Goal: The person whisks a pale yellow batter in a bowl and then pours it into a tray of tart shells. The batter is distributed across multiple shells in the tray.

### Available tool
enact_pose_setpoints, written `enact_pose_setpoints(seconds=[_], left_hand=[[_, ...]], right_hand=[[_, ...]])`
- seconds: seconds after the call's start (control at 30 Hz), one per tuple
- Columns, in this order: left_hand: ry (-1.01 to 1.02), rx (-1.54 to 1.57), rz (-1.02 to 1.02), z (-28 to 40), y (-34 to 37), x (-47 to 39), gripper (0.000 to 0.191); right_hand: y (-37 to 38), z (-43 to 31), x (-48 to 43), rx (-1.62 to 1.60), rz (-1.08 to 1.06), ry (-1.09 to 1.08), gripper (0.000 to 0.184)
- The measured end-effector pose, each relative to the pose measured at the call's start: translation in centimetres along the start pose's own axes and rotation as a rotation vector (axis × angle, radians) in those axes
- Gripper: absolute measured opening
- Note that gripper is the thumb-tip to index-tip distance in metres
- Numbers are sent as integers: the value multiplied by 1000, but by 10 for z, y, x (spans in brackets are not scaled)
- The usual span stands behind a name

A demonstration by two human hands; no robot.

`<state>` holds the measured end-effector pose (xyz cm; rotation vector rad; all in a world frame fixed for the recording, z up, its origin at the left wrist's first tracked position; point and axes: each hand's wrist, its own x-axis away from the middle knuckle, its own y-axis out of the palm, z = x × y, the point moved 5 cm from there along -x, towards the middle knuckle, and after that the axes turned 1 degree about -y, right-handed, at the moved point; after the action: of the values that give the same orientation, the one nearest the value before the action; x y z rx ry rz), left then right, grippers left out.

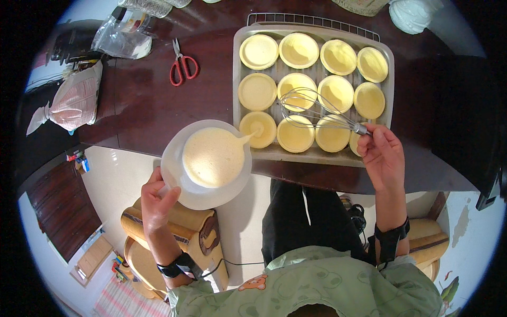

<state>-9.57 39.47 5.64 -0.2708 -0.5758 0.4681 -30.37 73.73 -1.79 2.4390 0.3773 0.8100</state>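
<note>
My left hand (158, 198) grips the rim or handle side of a translucent plastic bowl (170, 158), which is tilted to the right. Pale yellow liquid batter (213, 157) inside it runs from the bowl's lip into the near-left pastry shell (257, 130). My right hand (380, 152) holds a metal balloon whisk (317, 111) by its handle, the wires above the tray. Several round yellow shells stand in rows on a metal baking tray (240, 39). The two shells at the left, the far one (259, 52) and the middle one (257, 92), look filled; others look hollow.
Red-handled scissors (183, 67) lie on the dark wooden table (158, 107), left of the tray. A wire rack (313, 20) shows behind the tray. Plastic bags (75, 95) and jars (146, 6) stand at the far left. A white bag (412, 14) is at the far right.
</note>
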Motion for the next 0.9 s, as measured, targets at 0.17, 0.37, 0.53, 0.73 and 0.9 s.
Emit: enact_pose_setpoints(seconds=[0.17, 0.37, 0.53, 0.73, 0.9], left_hand=[[-9, -15, -8, 3, 0, 0, 16], [-4, -4, -4, 5, 2, -1, 16], [-8, -9, -3, 7, 3, -1, 16], [-2, -7, -20, 10, 4, -1, 17], [22, -52, -19, 12, 3, -1, 18]], right_hand=[[-1, 0, 1, 10, 17, 4, 21], [-1, -1, 1, 6, 20, -1, 22], [-1, -1, 1, 8, 24, -2, 22], [-1, -1, 2, 23, 7, -14, 22], [-1, -1, 2, 12, 15, -2, 22]])
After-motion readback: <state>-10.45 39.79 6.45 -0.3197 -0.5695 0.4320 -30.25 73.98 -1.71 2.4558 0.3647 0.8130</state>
